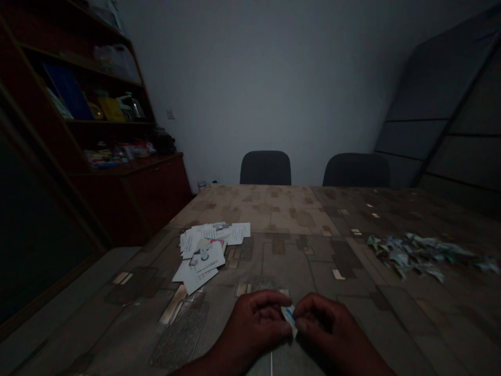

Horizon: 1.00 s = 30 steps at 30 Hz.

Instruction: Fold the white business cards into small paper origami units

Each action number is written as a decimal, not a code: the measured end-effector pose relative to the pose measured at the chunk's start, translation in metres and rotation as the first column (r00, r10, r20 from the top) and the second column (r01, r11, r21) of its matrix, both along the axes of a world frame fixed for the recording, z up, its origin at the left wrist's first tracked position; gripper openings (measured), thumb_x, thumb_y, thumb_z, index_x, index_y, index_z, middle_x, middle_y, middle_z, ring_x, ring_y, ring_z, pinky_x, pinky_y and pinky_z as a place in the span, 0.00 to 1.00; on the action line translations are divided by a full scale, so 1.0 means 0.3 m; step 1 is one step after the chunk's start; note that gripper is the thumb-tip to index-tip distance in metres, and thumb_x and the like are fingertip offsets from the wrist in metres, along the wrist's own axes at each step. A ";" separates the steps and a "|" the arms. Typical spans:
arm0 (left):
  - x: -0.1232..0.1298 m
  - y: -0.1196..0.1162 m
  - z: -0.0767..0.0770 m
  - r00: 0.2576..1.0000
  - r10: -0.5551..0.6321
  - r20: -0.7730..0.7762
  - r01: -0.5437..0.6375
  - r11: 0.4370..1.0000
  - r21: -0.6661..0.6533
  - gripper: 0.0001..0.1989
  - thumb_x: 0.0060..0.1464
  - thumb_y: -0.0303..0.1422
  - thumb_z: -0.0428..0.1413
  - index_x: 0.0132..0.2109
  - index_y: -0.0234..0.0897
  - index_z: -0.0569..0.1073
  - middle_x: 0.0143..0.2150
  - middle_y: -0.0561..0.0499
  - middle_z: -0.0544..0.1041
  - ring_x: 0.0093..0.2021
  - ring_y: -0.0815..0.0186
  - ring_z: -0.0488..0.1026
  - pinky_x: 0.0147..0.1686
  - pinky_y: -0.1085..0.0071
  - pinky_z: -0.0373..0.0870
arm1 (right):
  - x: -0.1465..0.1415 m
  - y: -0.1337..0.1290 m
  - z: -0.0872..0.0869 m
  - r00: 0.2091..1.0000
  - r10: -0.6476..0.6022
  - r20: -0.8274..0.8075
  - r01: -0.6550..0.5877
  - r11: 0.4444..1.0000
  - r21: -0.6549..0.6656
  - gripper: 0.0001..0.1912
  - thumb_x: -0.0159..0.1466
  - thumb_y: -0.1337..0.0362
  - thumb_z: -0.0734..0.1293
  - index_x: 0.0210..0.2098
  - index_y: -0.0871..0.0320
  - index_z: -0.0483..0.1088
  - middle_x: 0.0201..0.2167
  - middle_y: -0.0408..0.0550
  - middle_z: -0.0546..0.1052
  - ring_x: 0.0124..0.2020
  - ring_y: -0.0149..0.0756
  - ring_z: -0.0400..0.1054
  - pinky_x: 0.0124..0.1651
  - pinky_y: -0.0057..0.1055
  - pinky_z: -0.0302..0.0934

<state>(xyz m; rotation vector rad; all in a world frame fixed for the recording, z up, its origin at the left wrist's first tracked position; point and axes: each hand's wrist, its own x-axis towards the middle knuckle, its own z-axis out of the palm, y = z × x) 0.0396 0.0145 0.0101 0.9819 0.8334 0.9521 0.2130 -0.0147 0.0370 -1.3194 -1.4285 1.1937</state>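
A small whitish paper piece with a blue mark [289, 315] is between my two hands, low over the near part of the table. My left hand [260, 322] grips its left side, with the thumb below and the forefinger along the top. On its right side, my right hand [327, 325] pinches it between thumb and fingertips. The fingers cover much of the piece, so its full shape is hidden. Ahead and to the left lies a loose pile of white printed cards [209, 259]. Off to the right is a spread of crumpled or folded paper pieces [417, 256], somewhat blurred.
The table [274, 209] has a patterned brown cover. Two dark chairs [265, 168] stand at its far edge before a pale wall. A reddish wooden cabinet [156, 190] with loaded shelves is on the left, and a panelled grey unit [417, 125] on the right.
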 end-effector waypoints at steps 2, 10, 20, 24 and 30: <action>0.001 0.003 -0.013 1.000 -0.005 0.013 0.005 1.000 0.007 0.24 0.29 0.38 0.74 0.36 0.32 0.80 0.22 0.54 0.75 0.22 0.73 0.70 0.25 0.78 0.64 | -0.008 0.000 -0.005 0.999 -0.008 -0.046 0.006 0.999 -0.034 0.05 0.52 0.63 0.68 0.25 0.58 0.69 0.19 0.36 0.64 0.22 0.29 0.59 0.26 0.25 0.52; 0.000 -0.001 -0.001 1.000 -0.010 0.000 0.010 1.000 -0.017 0.25 0.30 0.38 0.73 0.38 0.32 0.80 0.23 0.53 0.76 0.23 0.72 0.72 0.26 0.77 0.66 | 0.005 0.013 -0.018 0.999 0.001 -0.047 -0.004 0.997 -0.073 0.04 0.53 0.64 0.69 0.26 0.59 0.72 0.20 0.39 0.69 0.24 0.31 0.62 0.27 0.25 0.54; 0.001 0.002 -0.002 0.997 -0.035 0.075 0.037 0.999 -0.025 0.24 0.30 0.36 0.74 0.37 0.33 0.80 0.23 0.54 0.77 0.23 0.73 0.72 0.26 0.78 0.67 | -0.007 0.013 -0.022 0.980 -0.064 -0.190 0.043 0.993 -0.109 0.07 0.49 0.63 0.71 0.25 0.60 0.73 0.18 0.40 0.71 0.21 0.29 0.62 0.26 0.25 0.53; 0.002 0.005 -0.025 0.996 -0.037 0.081 0.037 0.999 0.009 0.23 0.32 0.34 0.73 0.40 0.33 0.80 0.24 0.53 0.78 0.25 0.72 0.73 0.28 0.77 0.68 | -0.014 0.007 -0.008 0.986 -0.087 -0.142 0.077 0.994 -0.074 0.04 0.50 0.65 0.69 0.24 0.60 0.73 0.17 0.38 0.69 0.21 0.29 0.61 0.26 0.25 0.52; 0.002 0.002 -0.031 0.996 -0.045 0.074 0.043 0.999 0.028 0.25 0.33 0.36 0.73 0.41 0.34 0.79 0.27 0.52 0.78 0.27 0.72 0.73 0.30 0.78 0.68 | -0.007 0.009 -0.001 0.994 -0.035 -0.099 0.025 0.995 -0.097 0.03 0.50 0.65 0.69 0.24 0.59 0.73 0.19 0.38 0.70 0.23 0.30 0.63 0.28 0.25 0.56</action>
